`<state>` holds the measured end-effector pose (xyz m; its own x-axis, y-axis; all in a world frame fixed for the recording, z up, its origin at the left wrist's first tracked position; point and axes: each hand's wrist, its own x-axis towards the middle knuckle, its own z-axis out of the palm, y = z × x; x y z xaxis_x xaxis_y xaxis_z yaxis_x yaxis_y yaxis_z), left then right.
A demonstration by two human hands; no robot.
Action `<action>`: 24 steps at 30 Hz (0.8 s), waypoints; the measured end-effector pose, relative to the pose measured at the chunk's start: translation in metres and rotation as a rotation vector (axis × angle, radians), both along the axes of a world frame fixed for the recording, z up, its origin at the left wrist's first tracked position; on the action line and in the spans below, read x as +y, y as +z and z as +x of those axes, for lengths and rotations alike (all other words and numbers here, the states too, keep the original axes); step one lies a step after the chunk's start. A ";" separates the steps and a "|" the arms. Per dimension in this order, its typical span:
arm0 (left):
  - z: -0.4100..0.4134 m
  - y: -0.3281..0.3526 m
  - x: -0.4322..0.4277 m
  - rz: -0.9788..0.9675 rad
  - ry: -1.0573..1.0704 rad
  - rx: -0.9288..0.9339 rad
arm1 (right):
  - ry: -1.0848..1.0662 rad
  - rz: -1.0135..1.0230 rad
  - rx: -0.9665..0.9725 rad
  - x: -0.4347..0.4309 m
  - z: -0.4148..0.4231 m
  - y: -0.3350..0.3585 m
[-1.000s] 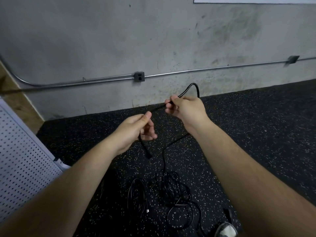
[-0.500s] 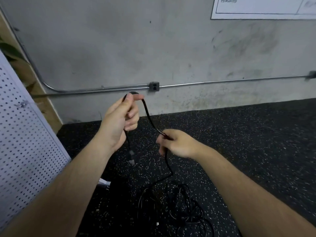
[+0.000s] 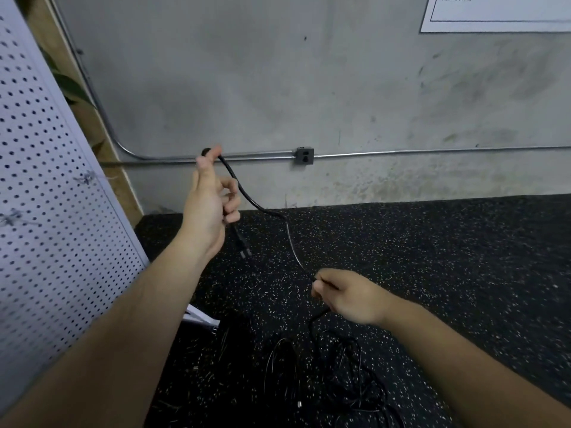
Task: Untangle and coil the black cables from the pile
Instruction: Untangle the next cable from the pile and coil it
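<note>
Two bare hands are up, both on one black cable (image 3: 287, 230). We log the left hand (image 3: 210, 211) raised in front of the wall (image 3: 278, 88), its top fingers (image 3: 211, 157) pinching the cable at the crest of a bend. The lower fingers are curled in, and the plug end (image 3: 243, 248) hangs just below that hand. From the pinch the cable runs down and right in a loose wave to the right hand (image 3: 349, 296), which sits lower and nearer the camera. Its fingers (image 3: 323, 278) are curled and closed round the cable. The cable comes out under the hand and drops into the pile (image 3: 340, 375) of thin black cables on the floor (image 3: 448, 257), between the two forearms. We can't tell how many cables are in the pile, too dark and tangled. Floor is black with pale speckles. Wall is grey concrete, with a metal conduit (image 3: 401, 152) along it and an outlet box (image 3: 305, 156) on the conduit. We also note a white perforated panel (image 3: 46, 227) leaning at left, a green leaf (image 3: 72, 86) behind it, and a white paper sign (image 3: 494, 13) top right, text unreadable.
</note>
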<state>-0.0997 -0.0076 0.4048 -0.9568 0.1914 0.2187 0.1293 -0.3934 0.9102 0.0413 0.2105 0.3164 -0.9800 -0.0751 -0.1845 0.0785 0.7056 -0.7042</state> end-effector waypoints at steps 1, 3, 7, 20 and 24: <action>0.002 0.000 0.003 0.039 -0.038 -0.037 | 0.031 0.046 0.029 -0.003 0.002 0.004; 0.003 0.000 0.009 0.095 -0.077 -0.086 | 0.100 0.154 0.079 -0.010 0.005 0.012; 0.006 -0.004 0.015 -0.013 -0.081 -0.025 | 0.171 0.202 0.153 -0.022 0.011 0.027; 0.045 -0.008 0.029 -0.735 -0.438 0.155 | 0.027 0.232 0.622 -0.019 -0.001 0.056; 0.054 -0.012 0.032 -0.931 -0.445 0.195 | -0.119 0.128 0.642 -0.019 -0.003 0.061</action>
<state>-0.0453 0.0245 0.3932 -0.7231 0.6887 -0.0530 0.3217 0.4038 0.8564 0.0385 0.1914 0.3779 -0.8986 0.0243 0.4381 -0.2458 0.7992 -0.5485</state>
